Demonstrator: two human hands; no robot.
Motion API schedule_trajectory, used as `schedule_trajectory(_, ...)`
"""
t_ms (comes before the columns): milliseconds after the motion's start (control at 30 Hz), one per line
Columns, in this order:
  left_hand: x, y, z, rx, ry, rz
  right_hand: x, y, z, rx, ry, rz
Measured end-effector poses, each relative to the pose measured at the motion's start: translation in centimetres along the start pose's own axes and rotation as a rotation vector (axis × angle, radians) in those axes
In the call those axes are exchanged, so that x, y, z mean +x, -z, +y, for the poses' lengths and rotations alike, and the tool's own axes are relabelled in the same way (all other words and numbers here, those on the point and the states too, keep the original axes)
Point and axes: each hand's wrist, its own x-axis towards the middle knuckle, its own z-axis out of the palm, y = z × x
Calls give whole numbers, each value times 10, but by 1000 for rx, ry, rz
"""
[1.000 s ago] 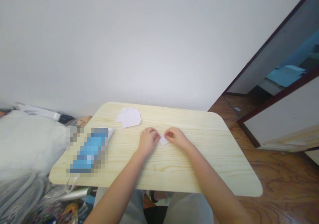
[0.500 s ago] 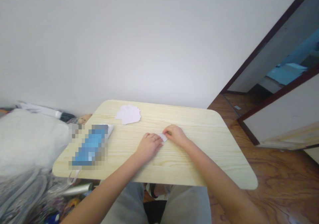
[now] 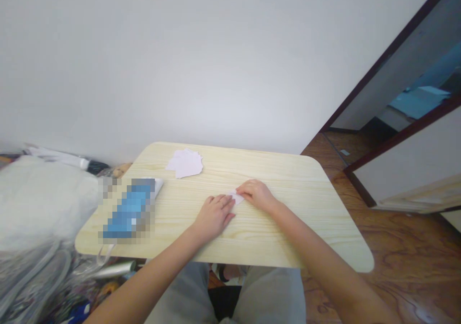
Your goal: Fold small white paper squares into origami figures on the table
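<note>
A small piece of pale pinkish-white paper (image 3: 238, 198) lies on the wood-grain table (image 3: 288, 189) between my hands. My left hand (image 3: 214, 213) rests flat over its left part, fingers extended and thumb held apart toward me. At the far right side of the paper, my right hand (image 3: 256, 194) pinches the edge between thumb and fingertips. Part of the paper is hidden under the fingers, so its full outline cannot be made out. Toward the back left of the table sits a loose pile of similar pale paper pieces (image 3: 187, 163).
A blurred-out device with a blue screen (image 3: 127, 211) lies at the table's left, a white cable (image 3: 105, 256) hanging from it. White bedding (image 3: 43, 204) and plastic-wrapped items crowd the left side. A wall (image 3: 216, 74) stands behind, a doorway on the right.
My left thumb has moved away from the paper toward me, while the fingers stay on it. My right hand keeps its pinch, having shifted only slightly to the right.
</note>
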Motion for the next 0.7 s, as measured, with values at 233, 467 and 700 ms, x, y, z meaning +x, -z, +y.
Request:
schedule_trajectory(233,-1,0,1,-6,8,9,-4,1,0,-85,62,-34)
schedule_trajectory(467,0,3,-3,16,7,-12,-3,6,-1,-119,83,-55)
schedule_trajectory(700,0,-1,-5,14,12,-14,-6,7,0,-146,88,-55)
